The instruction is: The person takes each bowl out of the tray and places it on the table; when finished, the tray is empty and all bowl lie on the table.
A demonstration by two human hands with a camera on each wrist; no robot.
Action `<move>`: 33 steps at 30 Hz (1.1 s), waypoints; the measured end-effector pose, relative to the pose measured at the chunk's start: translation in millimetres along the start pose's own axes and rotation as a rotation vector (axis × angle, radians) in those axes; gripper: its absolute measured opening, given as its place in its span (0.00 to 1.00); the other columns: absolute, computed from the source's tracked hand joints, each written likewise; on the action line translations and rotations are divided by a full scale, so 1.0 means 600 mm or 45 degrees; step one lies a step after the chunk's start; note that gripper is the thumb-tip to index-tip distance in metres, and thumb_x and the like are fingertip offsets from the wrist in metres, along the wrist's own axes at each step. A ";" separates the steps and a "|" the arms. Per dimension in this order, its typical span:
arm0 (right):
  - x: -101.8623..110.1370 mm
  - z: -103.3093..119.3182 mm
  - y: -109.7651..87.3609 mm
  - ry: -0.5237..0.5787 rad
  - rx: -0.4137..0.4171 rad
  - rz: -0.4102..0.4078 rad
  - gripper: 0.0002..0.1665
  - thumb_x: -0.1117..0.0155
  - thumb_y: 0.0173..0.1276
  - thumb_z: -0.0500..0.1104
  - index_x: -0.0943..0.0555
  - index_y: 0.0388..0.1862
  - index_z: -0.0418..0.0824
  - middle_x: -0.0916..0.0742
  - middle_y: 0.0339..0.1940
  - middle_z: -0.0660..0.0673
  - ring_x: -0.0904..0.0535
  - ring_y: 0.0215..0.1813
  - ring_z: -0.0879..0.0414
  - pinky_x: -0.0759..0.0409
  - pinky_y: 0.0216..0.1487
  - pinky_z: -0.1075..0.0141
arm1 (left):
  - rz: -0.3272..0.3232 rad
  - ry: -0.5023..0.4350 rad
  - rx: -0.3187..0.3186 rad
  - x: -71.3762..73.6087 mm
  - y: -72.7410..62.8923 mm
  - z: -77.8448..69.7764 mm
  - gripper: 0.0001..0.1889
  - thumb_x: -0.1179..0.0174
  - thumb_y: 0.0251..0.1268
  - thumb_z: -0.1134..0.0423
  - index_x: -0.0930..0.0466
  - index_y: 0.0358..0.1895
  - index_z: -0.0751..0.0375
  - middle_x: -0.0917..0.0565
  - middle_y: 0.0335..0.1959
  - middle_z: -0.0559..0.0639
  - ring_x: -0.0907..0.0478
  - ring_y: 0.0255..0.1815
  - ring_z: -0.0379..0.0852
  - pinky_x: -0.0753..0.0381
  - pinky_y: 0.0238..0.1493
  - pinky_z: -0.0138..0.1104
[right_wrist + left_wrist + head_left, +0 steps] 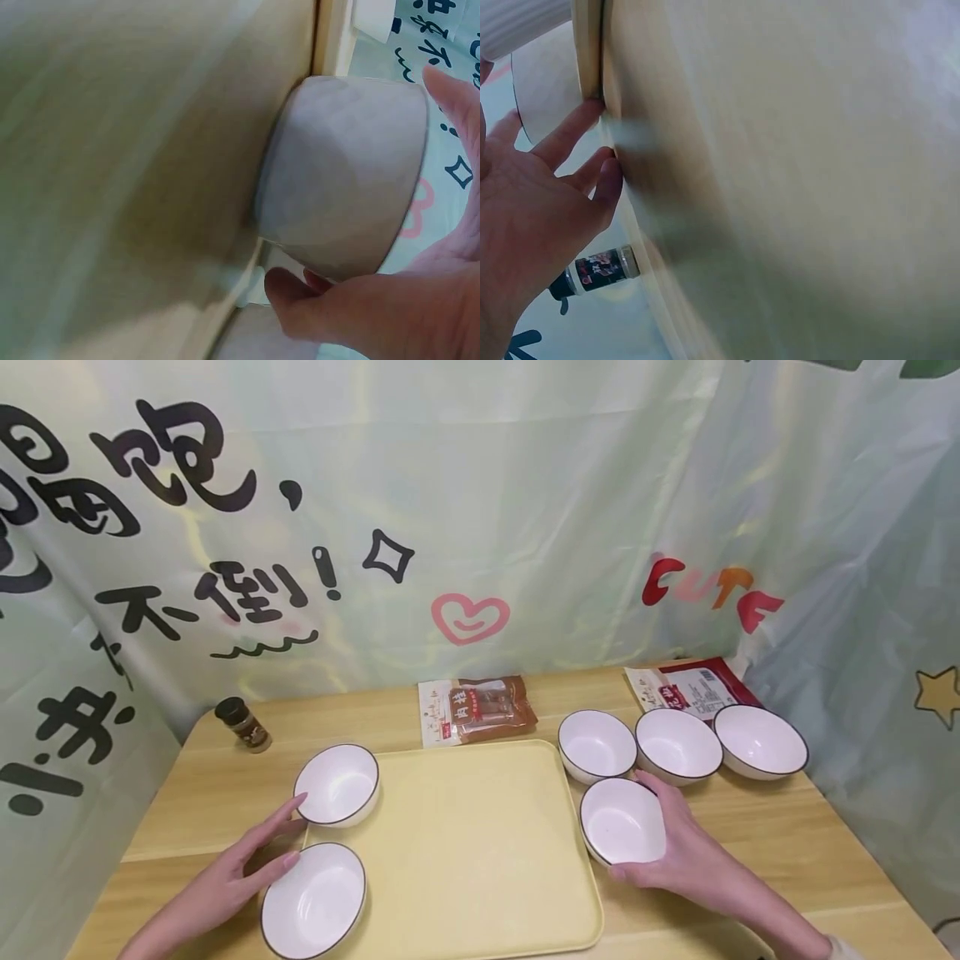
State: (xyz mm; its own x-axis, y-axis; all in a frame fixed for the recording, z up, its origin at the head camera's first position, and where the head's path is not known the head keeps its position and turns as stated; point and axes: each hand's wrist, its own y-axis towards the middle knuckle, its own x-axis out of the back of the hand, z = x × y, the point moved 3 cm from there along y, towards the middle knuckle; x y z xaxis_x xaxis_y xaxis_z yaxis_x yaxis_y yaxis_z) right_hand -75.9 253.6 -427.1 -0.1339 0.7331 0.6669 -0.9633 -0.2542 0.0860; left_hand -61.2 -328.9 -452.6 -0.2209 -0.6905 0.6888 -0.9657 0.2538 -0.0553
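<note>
On the right, my right hand (678, 843) grips a white dark-rimmed bowl (622, 820), its thumb at the near side and fingers at the far side. The right wrist view shows this bowl's outer wall (345, 172) between thumb and fingers. My left hand (232, 881) reaches over the tray's left edge with fingers spread. Its index fingertip is at the rim of one white bowl (337, 785), and its thumb is at the rim of a nearer bowl (315, 900). Both bowls overlap the left side of a yellow tray (480, 847).
Behind the held bowl stand three more white bowls, at left (597, 743), middle (678, 745) and right (759, 742). Two spice packets, one brown (480, 708) and one red (693, 687), lie at the back. A dark-capped spice jar (243, 725) lies back left. Printed curtains (525, 527) hang behind the table.
</note>
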 end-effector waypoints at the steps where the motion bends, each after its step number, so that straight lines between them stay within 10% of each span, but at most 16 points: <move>1: 0.001 0.002 -0.001 0.009 -0.007 -0.002 0.76 0.07 0.50 0.53 0.47 0.86 0.33 0.34 0.78 0.29 0.30 0.71 0.35 0.27 0.66 0.47 | 0.005 -0.003 0.006 -0.001 -0.001 -0.001 0.39 0.37 0.85 0.53 0.46 0.90 0.35 0.23 0.77 0.55 0.32 0.75 0.29 0.34 0.64 0.23; 6: 0.009 0.018 0.005 0.071 0.001 -0.051 0.73 0.09 0.56 0.51 0.48 0.87 0.33 0.37 0.82 0.30 0.37 0.78 0.34 0.46 0.64 0.84 | -0.001 -0.031 -0.003 -0.001 -0.004 -0.004 0.40 0.38 0.86 0.54 0.48 0.90 0.34 0.26 0.79 0.56 0.35 0.74 0.24 0.36 0.65 0.21; 9: 0.011 0.032 0.012 0.094 0.009 -0.090 0.72 0.11 0.59 0.50 0.49 0.87 0.33 0.36 0.82 0.30 0.40 0.81 0.34 0.51 0.65 0.86 | -0.016 -0.051 -0.028 0.000 -0.007 -0.005 0.41 0.38 0.86 0.56 0.51 0.91 0.35 0.26 0.79 0.57 0.34 0.74 0.25 0.36 0.64 0.19; 16: 0.016 0.067 0.029 0.164 0.010 -0.171 0.69 0.14 0.65 0.47 0.52 0.90 0.38 0.39 0.87 0.34 0.43 0.84 0.32 0.45 0.72 0.77 | -0.051 0.010 -0.009 -0.003 -0.020 -0.007 0.46 0.38 0.86 0.55 0.59 0.92 0.39 0.23 0.76 0.58 0.27 0.71 0.33 0.29 0.62 0.23; 23: 0.007 0.136 0.069 0.298 0.074 -0.170 0.64 0.16 0.67 0.46 0.49 0.89 0.41 0.39 0.87 0.38 0.47 0.86 0.34 0.45 0.79 0.32 | -0.060 -0.007 0.006 -0.005 -0.033 0.000 0.45 0.38 0.86 0.57 0.57 0.92 0.42 0.25 0.78 0.61 0.31 0.72 0.28 0.32 0.62 0.20; 33: -0.059 0.220 0.126 0.404 0.092 -0.001 0.65 0.19 0.68 0.57 0.49 0.90 0.47 0.42 0.88 0.48 0.50 0.88 0.46 0.48 0.81 0.32 | -0.043 -0.110 -0.016 -0.007 -0.045 -0.001 0.40 0.37 0.85 0.59 0.47 0.90 0.38 0.31 0.82 0.62 0.38 0.75 0.20 0.39 0.65 0.17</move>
State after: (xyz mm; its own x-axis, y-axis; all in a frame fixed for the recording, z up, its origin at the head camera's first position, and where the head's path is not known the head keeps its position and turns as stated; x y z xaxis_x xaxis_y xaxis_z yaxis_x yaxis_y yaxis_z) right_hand -113.3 125.1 -346.7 -0.2102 0.8904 0.4038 -0.9458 -0.2897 0.1465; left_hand -34.1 -332.5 -453.5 -0.1994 -0.7547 0.6250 -0.9712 0.2373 -0.0233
